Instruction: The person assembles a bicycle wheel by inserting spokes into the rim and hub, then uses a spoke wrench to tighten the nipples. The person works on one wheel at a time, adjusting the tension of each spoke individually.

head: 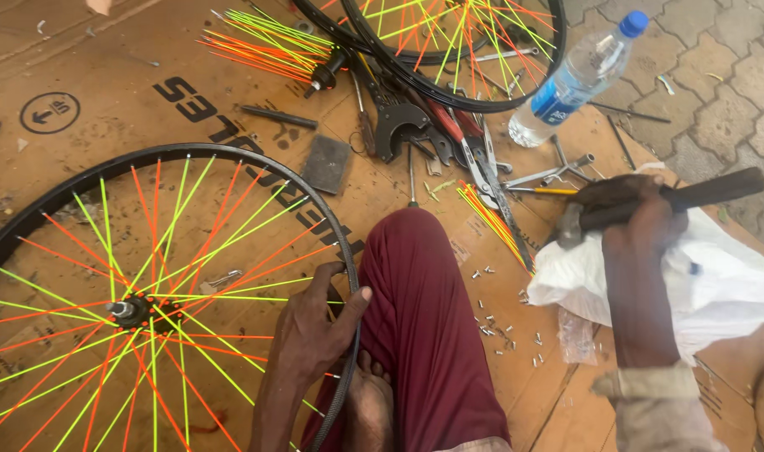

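Observation:
A black bicycle wheel rim (189, 152) with orange and yellow-green spokes lies flat on the cardboard at the left, its hub (124, 310) at the centre. My left hand (319, 314) grips the rim's right side next to my knee in dark red trousers (424, 310). My right hand (637, 222) is raised at the right and holds a hammer with a dark handle (717, 188) over a white plastic bag (733, 285).
A second spoked wheel (449, 33) lies at the top. A loose spoke bundle (264, 42), pliers and wrenches (474, 155), a plastic water bottle (578, 79), a dark square pad (326, 163) and several small metal nipples (503, 326) are scattered on the cardboard (105, 92). Paving stones lie at the right.

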`<state>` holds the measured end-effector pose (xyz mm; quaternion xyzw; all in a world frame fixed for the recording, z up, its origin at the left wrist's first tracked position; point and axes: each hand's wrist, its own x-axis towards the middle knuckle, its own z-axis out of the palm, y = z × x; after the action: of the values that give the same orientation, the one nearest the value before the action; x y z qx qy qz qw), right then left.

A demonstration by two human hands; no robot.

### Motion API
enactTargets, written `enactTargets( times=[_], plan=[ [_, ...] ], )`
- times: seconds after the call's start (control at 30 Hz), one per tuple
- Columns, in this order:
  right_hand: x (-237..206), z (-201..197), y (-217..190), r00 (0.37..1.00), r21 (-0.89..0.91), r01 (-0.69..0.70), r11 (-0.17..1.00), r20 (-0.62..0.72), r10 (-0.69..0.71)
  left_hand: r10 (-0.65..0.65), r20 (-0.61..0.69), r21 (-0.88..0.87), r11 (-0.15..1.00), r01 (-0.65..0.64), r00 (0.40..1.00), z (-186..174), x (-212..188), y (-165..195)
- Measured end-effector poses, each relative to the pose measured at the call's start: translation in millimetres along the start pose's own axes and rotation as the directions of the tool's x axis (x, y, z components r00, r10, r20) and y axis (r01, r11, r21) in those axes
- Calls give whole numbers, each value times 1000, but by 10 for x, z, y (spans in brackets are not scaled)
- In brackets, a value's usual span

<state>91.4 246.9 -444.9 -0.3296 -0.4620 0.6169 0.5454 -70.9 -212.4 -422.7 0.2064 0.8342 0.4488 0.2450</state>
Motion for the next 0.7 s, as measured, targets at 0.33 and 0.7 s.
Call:
enactTargets(
  times=[0.33,0.7],
  plan=[
    [158,300,475,902,-21,-419,908,104,418,4,-13,50,999,-3,1000,-167,196,-245],
    [-503,1459,944,712,-611,678,408,685,-157,-48,-9,86,995,48,999,-485,469,179]
  ],
)
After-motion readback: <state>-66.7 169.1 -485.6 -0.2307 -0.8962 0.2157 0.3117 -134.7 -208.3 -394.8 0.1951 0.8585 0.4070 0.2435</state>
